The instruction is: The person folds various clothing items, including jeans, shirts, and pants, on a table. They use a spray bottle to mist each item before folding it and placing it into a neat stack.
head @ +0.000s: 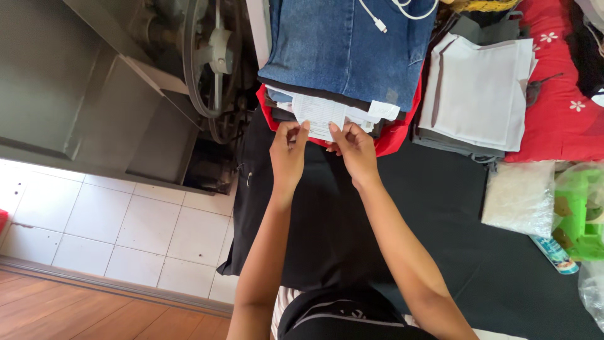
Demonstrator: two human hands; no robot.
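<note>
Both grips are closed on 1 white printed paper slip (pixel 319 117): the left hand (pixel 287 153) pinches its lower left edge between thumb and fingers, the right hand (pixel 355 149) pinches its lower right edge. The slip is small, white, lined with faint print, and its upper part is tucked under a folded pair of blue jeans (pixel 347 47), which tops a stack with dark fabric and a red cloth (pixel 397 136) below. A white cable (pixel 385 16) lies on the jeans. Just to the right of this stack sits a pile of folded grey-white fabric (pixel 479 89), and beyond it a red flowered cloth (pixel 562 94). All rest on a black cloth-covered tabletop (pixel 440 208). At the right edge lie a clear bag (pixel 520 198) and a green plastic item (pixel 582 214). To the left are a grey machine with a belt wheel (pixel 211 63), white floor tiles (pixel 113 220) and wooden flooring (pixel 69 311).
</note>
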